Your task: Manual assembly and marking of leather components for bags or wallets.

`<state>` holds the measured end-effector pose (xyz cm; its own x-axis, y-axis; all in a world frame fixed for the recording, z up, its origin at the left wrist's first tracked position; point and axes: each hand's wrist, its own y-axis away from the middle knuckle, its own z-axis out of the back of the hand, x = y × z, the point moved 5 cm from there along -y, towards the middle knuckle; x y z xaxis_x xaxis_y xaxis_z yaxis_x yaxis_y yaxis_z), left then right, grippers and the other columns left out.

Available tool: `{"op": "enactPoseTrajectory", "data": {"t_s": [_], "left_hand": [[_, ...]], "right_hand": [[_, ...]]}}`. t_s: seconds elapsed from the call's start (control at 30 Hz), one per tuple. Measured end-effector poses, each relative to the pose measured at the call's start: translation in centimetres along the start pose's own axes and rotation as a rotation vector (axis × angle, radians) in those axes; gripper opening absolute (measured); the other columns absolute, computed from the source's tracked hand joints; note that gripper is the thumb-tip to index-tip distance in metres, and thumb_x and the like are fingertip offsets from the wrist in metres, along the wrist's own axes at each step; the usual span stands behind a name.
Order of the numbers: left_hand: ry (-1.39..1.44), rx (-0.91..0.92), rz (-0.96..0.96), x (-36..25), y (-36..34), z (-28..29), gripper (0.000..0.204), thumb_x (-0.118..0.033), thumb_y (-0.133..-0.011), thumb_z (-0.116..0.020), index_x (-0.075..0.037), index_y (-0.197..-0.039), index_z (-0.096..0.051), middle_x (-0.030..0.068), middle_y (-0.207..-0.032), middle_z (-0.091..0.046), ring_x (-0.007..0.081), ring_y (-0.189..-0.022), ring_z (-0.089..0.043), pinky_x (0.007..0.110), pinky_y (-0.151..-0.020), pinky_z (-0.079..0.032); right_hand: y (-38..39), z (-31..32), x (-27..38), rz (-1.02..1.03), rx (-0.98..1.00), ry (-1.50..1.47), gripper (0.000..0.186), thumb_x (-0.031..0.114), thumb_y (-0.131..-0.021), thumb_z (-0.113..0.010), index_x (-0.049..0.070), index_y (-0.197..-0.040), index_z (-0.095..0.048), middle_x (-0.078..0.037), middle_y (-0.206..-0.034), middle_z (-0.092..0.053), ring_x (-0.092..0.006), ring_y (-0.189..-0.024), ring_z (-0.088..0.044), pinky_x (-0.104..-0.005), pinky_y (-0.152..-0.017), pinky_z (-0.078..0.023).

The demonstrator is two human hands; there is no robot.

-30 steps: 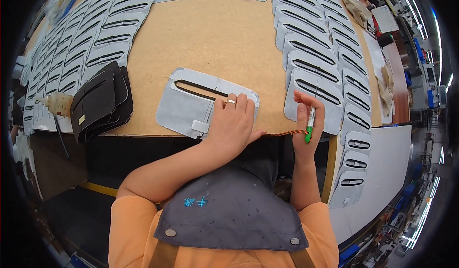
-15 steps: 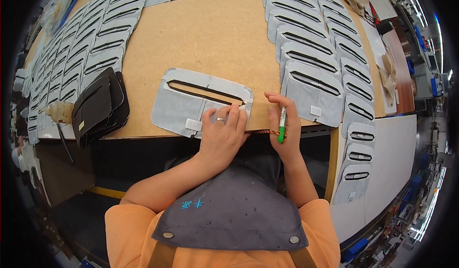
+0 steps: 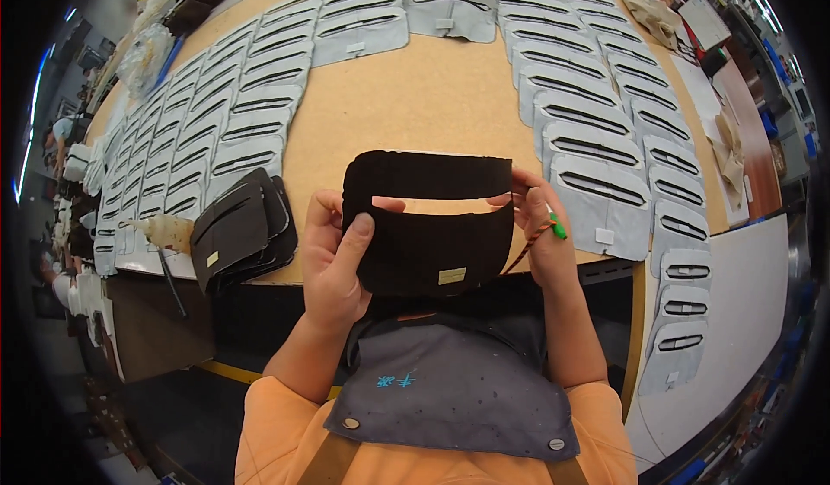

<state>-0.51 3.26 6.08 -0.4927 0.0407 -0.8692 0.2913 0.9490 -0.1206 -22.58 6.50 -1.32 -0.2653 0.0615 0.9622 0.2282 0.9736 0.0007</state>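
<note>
I've a free lane over the table (image 3: 415, 96)'s middle. Grey panels (image 3: 596, 213) fence it left, right and far; the dark stack (image 3: 238, 230) blocks near left, the held panel (image 3: 424, 247) the front. Clearance beneath that is hard to judge.

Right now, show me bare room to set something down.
Bare: the tan tabletop's middle, between left and right rows of overlapping grey slotted panels, beyond the held black slotted panel; also the white surface at lower right, beside those panels. Crowded: those rows; front left, stacked dark panels.
</note>
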Motion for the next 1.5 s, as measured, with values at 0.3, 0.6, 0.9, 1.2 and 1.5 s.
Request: {"op": "enactPoseTrajectory", "data": {"t_s": [0.3,0.6,0.9,1.2,1.5], "left_hand": [[-0.176,-0.226,0.090,3.2,-0.7,8.6,0.021,-0.005,-0.094,-0.049,-0.001,-0.115,-0.048,0.0115,-0.106,-0.064,0.0115,-0.095,-0.060,0.023,-0.087,-0.045],[-0.521,-0.252,-0.010,3.7,-2.1,11.1,0.018,-0.006,-0.095,-0.050,0.002,-0.110,-0.051,0.0013,-0.082,-0.062,0.0023,-0.074,-0.051,0.017,-0.066,-0.039],[-0.455,-0.224,0.078,4.5,-2.4,11.2,0.017,-0.011,-0.096,-0.050,0.001,-0.108,-0.053,0.0017,-0.084,-0.063,0.0027,-0.076,-0.052,0.017,-0.068,-0.040],[-0.774,-0.233,0.005,3.5,-3.1,11.1,0.019,-0.017,-0.096,-0.051,0.000,-0.087,-0.053,-0.0029,-0.066,-0.046,0.0042,-0.062,-0.040,0.021,-0.055,-0.036],[-0.891,-0.219,0.017,3.6,-3.4,11.4,0.020,-0.017,-0.095,-0.051,0.000,-0.085,-0.051,-0.0008,-0.063,-0.045,0.0061,-0.060,-0.038,0.024,-0.053,-0.034]], "right_hand": [[-3.1,-0.6,-0.3,0.019,-0.082,0.119,0.014,0.008,-0.091,-0.058,-0.001,-0.101,-0.059,-0.002,-0.083,-0.059,-0.0081,-0.077,-0.056,-0.0208,-0.072,-0.045],[-5.0,-1.7,-0.1,0.073,-0.055,0.429,0.010,0.012,-0.091,-0.058,0.002,-0.090,-0.060,0.004,-0.067,-0.051,-0.0026,-0.059,-0.046,-0.0178,-0.053,-0.036],[-4.9,-1.6,-0.6,-0.006,-0.105,0.402,0.010,0.012,-0.091,-0.058,0.003,-0.090,-0.060,0.005,-0.063,-0.048,-0.0022,-0.053,-0.043,-0.0181,-0.048,-0.033],[-4.8,-1.6,-0.9,0.020,-0.092,0.426,0.010,0.012,-0.091,-0.058,0.003,-0.094,-0.060,0.005,-0.069,-0.051,-0.0023,-0.058,-0.043,-0.0178,-0.051,-0.034],[-4.9,-1.5,-0.9,0.023,-0.094,0.429,0.008,0.011,-0.091,-0.057,0.003,-0.092,-0.060,0.006,-0.065,-0.048,-0.0016,-0.054,-0.040,-0.0177,-0.048,-0.031]]}}
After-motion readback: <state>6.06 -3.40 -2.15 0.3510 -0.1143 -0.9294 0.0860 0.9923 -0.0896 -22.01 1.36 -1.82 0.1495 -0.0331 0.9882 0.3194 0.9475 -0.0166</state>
